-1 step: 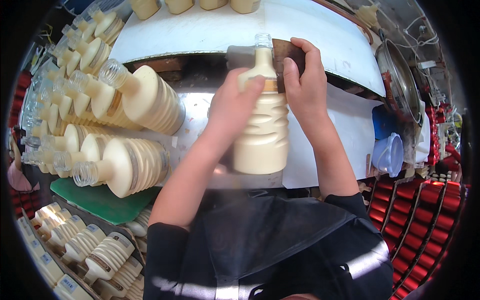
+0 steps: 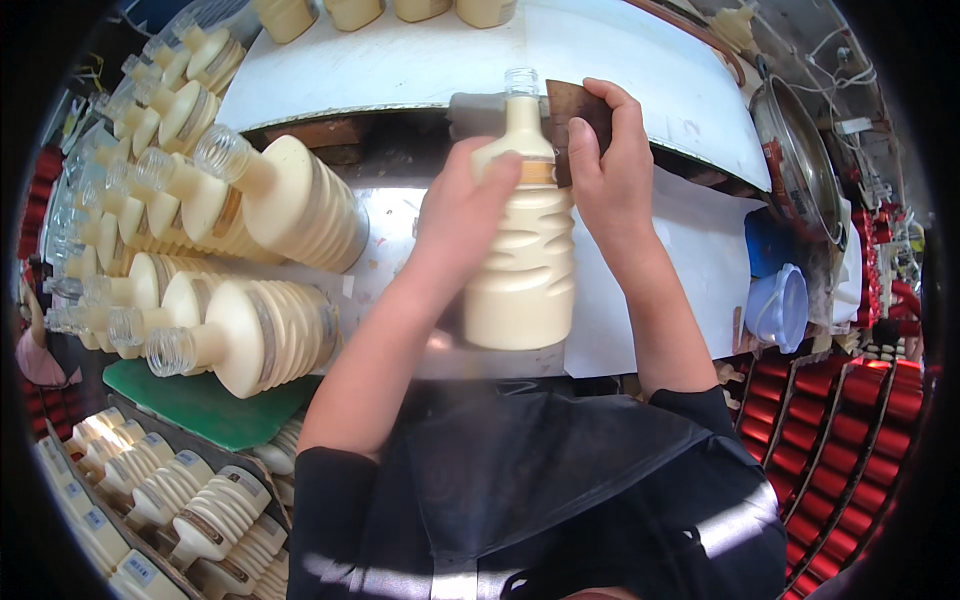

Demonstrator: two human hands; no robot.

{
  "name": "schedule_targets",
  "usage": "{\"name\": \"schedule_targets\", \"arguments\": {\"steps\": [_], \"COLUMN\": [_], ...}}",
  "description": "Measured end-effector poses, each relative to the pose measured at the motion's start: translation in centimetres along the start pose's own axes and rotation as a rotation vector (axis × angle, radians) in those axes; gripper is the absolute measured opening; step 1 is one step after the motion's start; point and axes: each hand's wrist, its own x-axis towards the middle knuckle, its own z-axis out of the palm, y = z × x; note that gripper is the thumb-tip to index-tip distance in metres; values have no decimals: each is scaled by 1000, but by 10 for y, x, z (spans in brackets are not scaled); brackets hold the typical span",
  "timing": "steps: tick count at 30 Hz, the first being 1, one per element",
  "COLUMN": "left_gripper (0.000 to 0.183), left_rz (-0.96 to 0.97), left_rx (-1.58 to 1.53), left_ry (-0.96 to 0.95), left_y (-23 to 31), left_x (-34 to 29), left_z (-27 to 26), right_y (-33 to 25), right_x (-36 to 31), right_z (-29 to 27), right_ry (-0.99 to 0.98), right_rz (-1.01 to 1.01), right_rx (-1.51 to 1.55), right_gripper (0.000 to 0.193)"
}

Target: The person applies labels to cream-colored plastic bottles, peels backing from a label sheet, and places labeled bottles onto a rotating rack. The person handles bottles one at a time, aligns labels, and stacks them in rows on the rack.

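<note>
A cream ribbed bottle (image 2: 520, 290) with a clear glass threaded neck stands in front of me on the white work surface. My left hand (image 2: 462, 210) is closed round its left shoulder, the thumb lying across the front near an orange-gold label band (image 2: 538, 173). Beside the bottle's right shoulder, my right hand (image 2: 612, 165) grips a flat, dark brown piece (image 2: 570, 120) between thumb and fingers. I cannot tell whether that piece is a scraper or a strip of sheet. Its lower edge lies close to the label band.
Many similar cream bottles (image 2: 300, 195) stand at the left; more lie in a crate (image 2: 280, 500) below a green board (image 2: 190, 400). A raised white shelf (image 2: 640, 60) runs behind. To the right are a blue-lilac bucket (image 2: 780, 310), a metal pan (image 2: 800, 160) and red shiny rows (image 2: 840, 440).
The bottle has shifted very slightly left, and a little more gap shows between its neck and the brown piece. Both hands have kept their hold.
</note>
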Motion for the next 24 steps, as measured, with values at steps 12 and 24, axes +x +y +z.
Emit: {"name": "schedule_targets", "arguments": {"steps": [12,24], "left_gripper": [44,67], "left_rz": [76,-83], "left_rx": [-307,-544], "left_ry": [-67,-116], "left_y": [-8,16], "left_x": [-4,-20], "left_z": [-2,8], "right_y": [38,-51], "right_x": [-16,5], "right_z": [10,24], "right_ry": [161,-114], "right_rz": [138,-76], "right_rx": [195,-150], "right_gripper": [39,29]}}
